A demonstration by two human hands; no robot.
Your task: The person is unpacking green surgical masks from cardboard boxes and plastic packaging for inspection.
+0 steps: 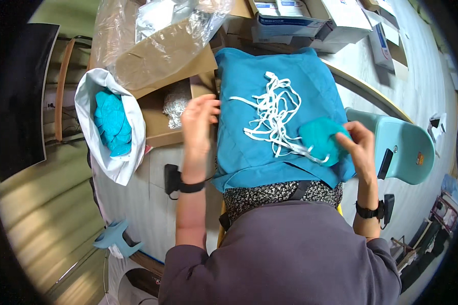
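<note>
Right hand: the right hand (pixel 360 145), at right of centre, grips a folded teal cloth bundle (pixel 321 138), fingers closed over its right edge; a dark wristband sits on the wrist below.
Left hand: the left hand (pixel 198 122), left of centre, is open with fingers curled, fingertips touching the left edge of the teal cloth sheet (pixel 269 101); it holds nothing that can be made out. A dark wristband circles this wrist too.
Teal sheet: spread flat across the centre of the frame, its lower edge hanging over a patterned garment at the person's lap.
White straps: a loose tangle of white elastic straps (pixel 275 114) lies on the sheet, between the two hands, its lower strands trailing to the teal bundle.
Cardboard box: an open cardboard box (pixel 160 119), just left of the left hand, holds a small white mesh wad.
Clear plastic bag: a crumpled clear plastic bag (pixel 158 35) fills the upper left, lying over the box flap.
White bag: at far left, an open white bag (pixel 89 96) holds a stack of teal folded pieces (pixel 112 122).
Carton boxes: white and blue cartons (pixel 290 18) line the top of the frame.
Chair: a pale green chair (pixel 407 145) stands at right, just beyond the right hand.
Bench: the pale bench (pixel 142 198) shows at lower left.
</note>
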